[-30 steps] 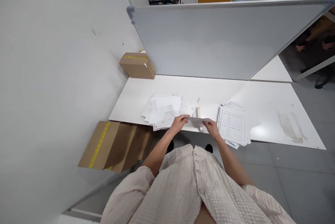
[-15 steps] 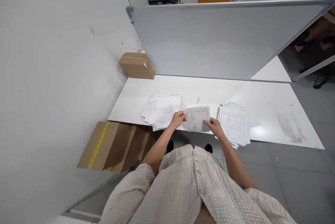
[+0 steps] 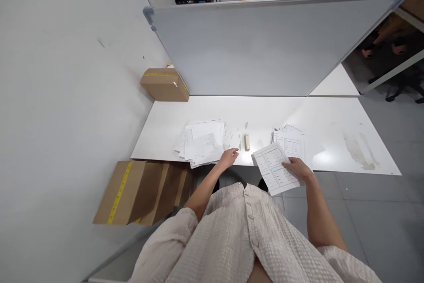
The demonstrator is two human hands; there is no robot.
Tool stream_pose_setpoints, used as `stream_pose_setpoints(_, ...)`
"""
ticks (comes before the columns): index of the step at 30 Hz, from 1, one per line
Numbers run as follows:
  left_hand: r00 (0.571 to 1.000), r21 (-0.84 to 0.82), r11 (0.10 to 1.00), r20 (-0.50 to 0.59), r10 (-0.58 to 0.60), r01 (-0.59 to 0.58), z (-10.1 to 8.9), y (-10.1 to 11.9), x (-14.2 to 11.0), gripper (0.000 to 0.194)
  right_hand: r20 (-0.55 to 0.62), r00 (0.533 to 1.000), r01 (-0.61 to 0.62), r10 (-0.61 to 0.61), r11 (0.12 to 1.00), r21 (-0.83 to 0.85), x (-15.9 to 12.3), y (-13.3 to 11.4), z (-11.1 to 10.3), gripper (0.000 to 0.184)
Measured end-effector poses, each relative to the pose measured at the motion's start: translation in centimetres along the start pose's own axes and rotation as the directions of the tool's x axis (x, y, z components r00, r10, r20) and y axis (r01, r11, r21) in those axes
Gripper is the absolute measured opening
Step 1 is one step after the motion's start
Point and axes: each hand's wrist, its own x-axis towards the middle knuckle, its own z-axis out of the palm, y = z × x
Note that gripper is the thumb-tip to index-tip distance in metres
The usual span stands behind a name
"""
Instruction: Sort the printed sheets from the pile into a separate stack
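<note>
My right hand [image 3: 298, 169] grips a printed sheet with tables [image 3: 274, 167], held over the table's front edge beside the right stack of printed sheets [image 3: 290, 145]. My left hand [image 3: 229, 158] holds nothing; its fingers rest at the near edge of the left pile of loose papers [image 3: 201, 142]. A small beige block [image 3: 247, 141] lies on the white table [image 3: 331, 137] between the two piles.
A large whiteboard panel [image 3: 265, 44] stands upright along the table's back. One cardboard box [image 3: 164, 84] sits at the back left corner; flattened cardboard boxes [image 3: 139, 191] lean below the table at left. Another person's legs [image 3: 384, 40] show at far right. Grey floor lies right.
My left hand has let go of the printed sheet and dropped to the left pile's edge. My right hand has carried the sheet to the right, toward the right stack.
</note>
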Motion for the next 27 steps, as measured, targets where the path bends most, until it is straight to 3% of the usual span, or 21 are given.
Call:
stream_pose_setpoints(3, 0.999, 0.098, 0.995, 0.044, 0.014, -0.018, 0.6, 0.6, 0.4, 0.038, 0.073, 0.995, -0.074, 0.067, 0.992, 0.103, 0.9, 0.8, 1.0, 0.023)
stream_pose_setpoints(9, 0.996, 0.161, 0.985, 0.072, 0.051, -0.062, 1.6, 1.6, 0.9, 0.041, 0.087, 0.990, -0.127, 0.109, 0.960, 0.251, 3.5, 2.0, 4.1, 0.018)
stream_pose_setpoints(14, 0.996, 0.170, 0.984, 0.084, 0.041, -0.055, 2.4, 1.7, 1.5, 0.045, 0.037, 0.996, -0.084, 0.076, 0.946, 0.314, 4.2, 2.2, 5.1, 0.016)
stream_pose_setpoints(21, 0.977, 0.350, 0.935, 0.213, -0.014, -0.063, 3.4, 1.7, 2.4, 0.053, 0.019, 0.997, -0.076, 0.074, 0.939, 0.336, 4.6, 2.3, 6.2, 0.023)
stream_pose_setpoints(27, 0.972, 0.420, 0.907, 0.224, -0.064, -0.037, 3.6, 2.0, 2.5, 0.055, -0.043, 0.998, -0.033, 0.050, 0.940, 0.339, 5.2, 2.9, 7.0, 0.021)
